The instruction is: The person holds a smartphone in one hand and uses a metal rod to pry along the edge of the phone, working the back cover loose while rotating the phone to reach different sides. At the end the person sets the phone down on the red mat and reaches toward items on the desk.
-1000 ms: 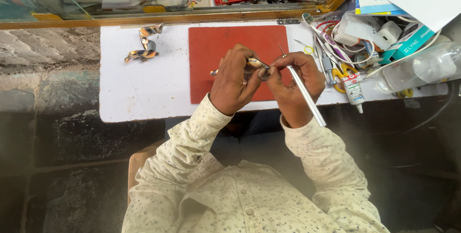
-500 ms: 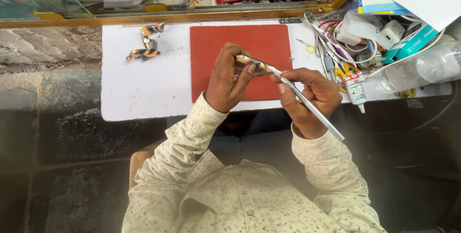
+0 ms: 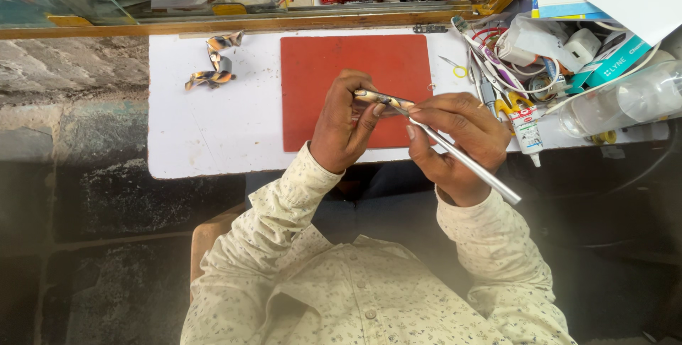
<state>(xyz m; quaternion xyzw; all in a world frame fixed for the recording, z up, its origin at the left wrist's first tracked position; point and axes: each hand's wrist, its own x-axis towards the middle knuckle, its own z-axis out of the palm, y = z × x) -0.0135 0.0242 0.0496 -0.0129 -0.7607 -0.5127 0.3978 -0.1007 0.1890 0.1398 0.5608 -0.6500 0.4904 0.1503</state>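
Observation:
My left hand (image 3: 344, 121) grips a thin, shiny, mottled object (image 3: 382, 98) by its edge, held edge-on above the red mat (image 3: 320, 75). My right hand (image 3: 455, 139) holds a long silver rod-like tool (image 3: 469, 162); its tip meets the object near my left fingertips, and its handle slants down to the right past my wrist. Both hands hover over the front edge of the white worktop (image 3: 213, 128).
A crumpled strip of mottled foil (image 3: 213, 68) lies on the worktop's left part. At the right sits a clutter of wires, small scissors (image 3: 455, 68), a glue tube (image 3: 524, 128), boxes and a clear plastic bottle (image 3: 625, 103). A wood-framed glass case (image 3: 270, 4) borders the back.
Both hands have shifted slightly right and nearer me. The silver tool has swung from steep to a flatter slant down-right, its tip staying at the object.

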